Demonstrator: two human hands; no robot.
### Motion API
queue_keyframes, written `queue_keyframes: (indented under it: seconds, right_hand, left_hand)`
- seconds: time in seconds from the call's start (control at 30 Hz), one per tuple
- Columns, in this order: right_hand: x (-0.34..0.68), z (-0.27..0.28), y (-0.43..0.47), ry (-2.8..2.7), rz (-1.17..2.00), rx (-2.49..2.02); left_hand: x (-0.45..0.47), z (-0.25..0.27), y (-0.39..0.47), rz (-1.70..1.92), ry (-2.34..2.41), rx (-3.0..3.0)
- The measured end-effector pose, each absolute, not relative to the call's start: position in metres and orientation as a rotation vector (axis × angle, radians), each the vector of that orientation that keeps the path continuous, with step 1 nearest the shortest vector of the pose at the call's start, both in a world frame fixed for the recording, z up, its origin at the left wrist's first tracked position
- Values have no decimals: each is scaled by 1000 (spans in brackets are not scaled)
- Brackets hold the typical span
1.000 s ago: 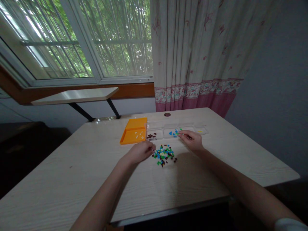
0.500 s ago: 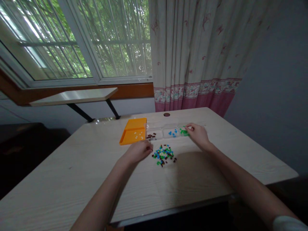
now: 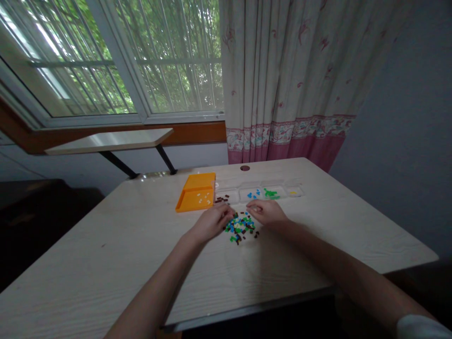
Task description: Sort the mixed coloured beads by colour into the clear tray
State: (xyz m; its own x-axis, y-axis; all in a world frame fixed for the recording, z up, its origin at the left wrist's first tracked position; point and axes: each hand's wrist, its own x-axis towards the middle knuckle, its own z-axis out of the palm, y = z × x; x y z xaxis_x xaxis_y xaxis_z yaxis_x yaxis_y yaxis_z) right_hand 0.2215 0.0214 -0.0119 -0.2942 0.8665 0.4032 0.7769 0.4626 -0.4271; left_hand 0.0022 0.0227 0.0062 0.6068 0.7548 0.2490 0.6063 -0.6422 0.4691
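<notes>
A loose pile of small coloured bricks, green, blue, brown and pale, lies on the table. At its upper left edge is my left hand, fingers curled and closed at the tips; whatever they hold is too small to make out. My right hand hovers by the pile's upper right, thumb and fingers drawn together, their contents hidden. Behind the hands, a clear compartment tray has brown bricks, blue bricks, green bricks and a yellow piece in separate sections.
An orange tray with several white bricks adjoins the clear tray's left end. A raised shelf on black legs stands at the table's back left. Beyond the table hang curtains beside a barred window.
My right hand has moved left and nearer, from the green section to the pile, uncovering the yellow piece. My left hand has shifted slightly right onto the pile's edge.
</notes>
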Motion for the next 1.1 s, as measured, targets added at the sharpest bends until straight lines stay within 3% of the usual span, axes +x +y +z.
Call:
queue_keyframes:
  seconds: [0.37, 1.1]
  right_hand:
    - [207, -22, 12, -2208, 225, -1130]
    - [216, -16, 16, -2214, 246, -1183]
  left_hand:
    - [14, 1, 16, 771, 1032, 2493]
    - [16, 4, 14, 1078, 1037, 2411]
